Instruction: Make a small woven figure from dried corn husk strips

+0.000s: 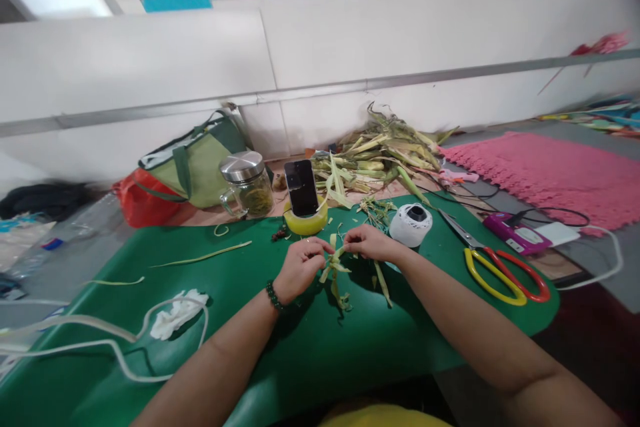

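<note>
Between my two hands is a small figure of knotted pale green corn husk (335, 265), with curled ends hanging below it over the green mat. The fingers of my left hand (303, 268), with a dark bead bracelet at the wrist, pinch its left side. My right hand (369, 243) pinches a husk end at its upper right. A loose husk strip (383, 285) lies just below my right hand. Close beyond that hand stands a white spool of thread (411, 225). Fingertip detail is small and partly hidden.
Large scissors (493, 267) with red and yellow handles lie at right. A phone (301, 188) leans on a yellow tape roll (306, 221). A glass jar (249, 187) stands left of it, a husk pile (390, 150) behind. White cable (115, 357) and tissue (177, 315) lie at left.
</note>
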A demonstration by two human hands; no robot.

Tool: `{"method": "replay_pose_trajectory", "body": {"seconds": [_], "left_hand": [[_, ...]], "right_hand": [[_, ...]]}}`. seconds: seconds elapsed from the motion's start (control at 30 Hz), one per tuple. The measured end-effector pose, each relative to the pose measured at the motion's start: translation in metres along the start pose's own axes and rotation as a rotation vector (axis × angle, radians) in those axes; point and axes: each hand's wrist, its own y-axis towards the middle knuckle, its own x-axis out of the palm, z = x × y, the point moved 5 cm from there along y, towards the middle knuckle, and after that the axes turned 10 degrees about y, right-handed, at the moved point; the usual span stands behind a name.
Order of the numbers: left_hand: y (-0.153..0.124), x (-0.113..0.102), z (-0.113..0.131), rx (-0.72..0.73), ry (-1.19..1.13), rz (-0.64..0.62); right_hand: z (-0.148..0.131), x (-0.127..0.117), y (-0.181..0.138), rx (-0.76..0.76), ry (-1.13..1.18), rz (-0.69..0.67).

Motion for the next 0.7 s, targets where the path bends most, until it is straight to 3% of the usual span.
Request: {"method": "replay_pose_trajectory", "body": {"seconds": [0.13,0.3,0.43,0.6,0.7], "left_hand": [[0.000,0.015,-0.008,-0.147,-0.444,-0.197],[0.004,0.014,-0.016,-0.266,-0.576,-0.144],[0.003,0.016,-0.019,-0.279,-0.526,-0.132],[0.005,0.010,-0.030,-0.211,-0.160,-0.069],[0.008,0.010,-0.031,-0.205,-0.130,-0.101]], "right_hand": [[-0.001,0.003,-0.002,0.043,0.376,-0.053],[-0.019,0.009,-0.008,-0.061,0.704,-0.084],[-0.022,0.024,-0.009,-0.039,0.863,-0.194],[-0.017,0.005,-0.006,-0.081,0.879,-0.075],[-0.020,-0.008,-0.008,-0.144,0.909,-0.024]]}}
